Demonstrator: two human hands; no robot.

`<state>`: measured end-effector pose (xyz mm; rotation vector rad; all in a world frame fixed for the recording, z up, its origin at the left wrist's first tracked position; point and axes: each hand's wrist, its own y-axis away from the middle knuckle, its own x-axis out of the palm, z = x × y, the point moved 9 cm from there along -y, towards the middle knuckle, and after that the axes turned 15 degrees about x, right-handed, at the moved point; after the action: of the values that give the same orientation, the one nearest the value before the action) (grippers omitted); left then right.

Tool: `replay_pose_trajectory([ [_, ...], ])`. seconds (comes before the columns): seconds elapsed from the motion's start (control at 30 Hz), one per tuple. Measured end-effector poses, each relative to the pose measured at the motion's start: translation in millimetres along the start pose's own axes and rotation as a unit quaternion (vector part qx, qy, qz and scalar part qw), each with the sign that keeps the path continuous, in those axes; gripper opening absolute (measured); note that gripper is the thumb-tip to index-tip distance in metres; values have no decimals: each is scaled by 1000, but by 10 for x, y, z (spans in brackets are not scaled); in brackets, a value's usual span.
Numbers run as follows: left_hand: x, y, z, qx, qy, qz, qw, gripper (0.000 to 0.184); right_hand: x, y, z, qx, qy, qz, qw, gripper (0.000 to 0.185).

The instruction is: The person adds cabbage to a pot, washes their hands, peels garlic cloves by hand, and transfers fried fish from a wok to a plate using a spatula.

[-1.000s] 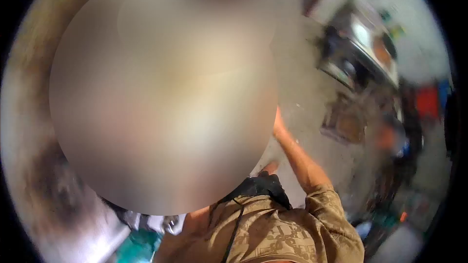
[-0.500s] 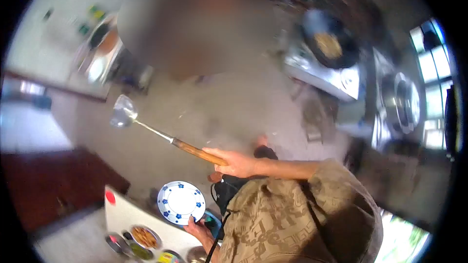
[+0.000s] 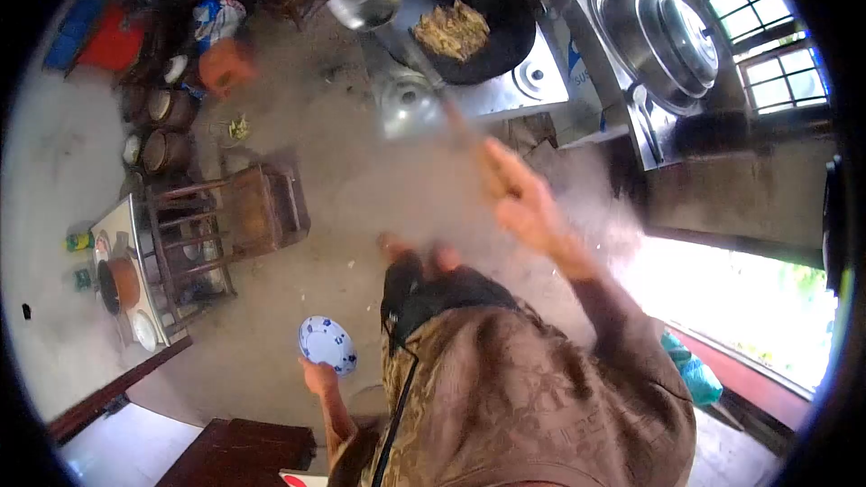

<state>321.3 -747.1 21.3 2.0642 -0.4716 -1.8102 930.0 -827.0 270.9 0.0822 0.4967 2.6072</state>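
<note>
My left hand (image 3: pixel 318 377) holds the rim of a white plate with blue flowers (image 3: pixel 327 344) low at the left of my body; nothing lies on the plate. My right hand (image 3: pixel 521 198), somewhat blurred, is wrapped round the wooden handle of a metal spatula (image 3: pixel 368 4). The spatula's blade hangs at the left edge of a black wok (image 3: pixel 510 34). Browned food (image 3: pixel 453 31) lies heaped in the wok, which sits on a silver gas stove (image 3: pixel 539 74).
A large steel pot with a lid (image 3: pixel 654 41) stands on a metal surface at the right. On the left are a wooden chair (image 3: pixel 257 207), a small table with a brown pot (image 3: pixel 122 286) and an orange stool (image 3: pixel 225 67). Bright windows are at the right.
The view has turned, so the stove and wok now lie ahead. My right hand has swung the spatula from the left to the wok's edge. The plate remains in my left hand, away from the food table.
</note>
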Motion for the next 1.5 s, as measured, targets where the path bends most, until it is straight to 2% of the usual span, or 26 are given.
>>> replay_pose_trajectory([
  [0.03,-36,88,60,5,-9,7,1000,56,-195,-107,-32,46,-29,-30,998,68],
  [0.07,25,132,116,-9,-34,24,999,56,-421,17,3,122,20,-63,990,69],
  [0.1,64,-181,51,-24,-53,38,998,57,-507,-250,72,129,-10,-90,988,69],
  [0.17,54,-224,91,25,-44,-4,999,55,-795,-129,128,131,-47,-119,983,70],
  [0.27,74,-631,-205,-26,40,41,998,54,-1249,-603,86,186,-30,-162,969,65],
  [0.33,-68,-703,-388,-2,245,-30,969,56,-1352,-774,14,215,-25,-144,966,64],
  [0.37,-76,-777,-488,-5,243,-30,970,56,-1428,-921,53,209,-51,-138,967,66],
  [0.43,-17,-922,-842,49,431,-37,900,58,-1605,-1154,3,221,-56,-106,968,60],
  [0.5,45,-942,-1011,-3,425,-22,905,57,-1895,-1375,-267,239,-64,-62,967,55],
  [0.53,87,-927,-1138,-45,426,-7,904,57,-2062,-1545,-171,49,136,-13,989,58],
  [0.57,73,-869,-1323,-51,425,-13,904,57,-2117,-1555,-110,22,134,19,991,62],
  [0.63,84,-760,-1704,-3,577,-40,816,53,-2154,-1562,116,-30,124,86,988,71],
  [0.7,206,-682,-1707,-25,543,-42,838,51,-2337,-1598,184,147,-43,97,983,63],
  [0.73,259,-698,-1810,-37,516,-45,854,49,-2462,-1681,118,224,-286,124,923,69],
  [0.77,308,-701,-1904,-39,518,-49,853,49,-2535,-1768,135,224,-285,129,923,69],
  [0.83,300,-557,-2149,-33,555,-31,830,46,-2679,-1847,399,90,-230,84,965,89],
  [0.9,265,-512,-2317,-46,540,-29,840,46,-2730,-2067,433,51,-231,69,969,86],
  [0.97,159,-473,-2429,-60,522,-26,850,45,-2935,-2166,609,39,6,-173,984,68],
  [1.0,95,-476,-2518,-60,523,-26,850,45,-2928,-2243,738,-19,12,-206,978,51],
  [1.03,58,-515,-2582,-59,525,-27,849,45,-2928,-2392,734,-17,9,-206,978,51],
  [1.1,-35,-648,-2650,-61,516,-27,854,45,-2917,-2524,926,-84,149,-290,942,43],
  [1.13,-71,-737,-2661,-64,511,-26,857,46,-2863,-2595,832,30,82,-258,962,35],
  [1.3,-293,-1375,-2860,-91,491,-9,866,42,-2814,-2753,834,44,31,-231,971,30],
  [1.37,-417,-1738,-2988,-56,497,-7,866,43,-2845,-2639,1132,14,38,-266,963,32],
  [1.43,-551,-2152,-3154,-31,493,24,869,43,-2765,-2567,1278,63,81,-310,945,30],
  [1.5,-641,-2658,-3344,1,490,60,870,43,-2674,-2598,1272,62,14,-302,951,28],
])
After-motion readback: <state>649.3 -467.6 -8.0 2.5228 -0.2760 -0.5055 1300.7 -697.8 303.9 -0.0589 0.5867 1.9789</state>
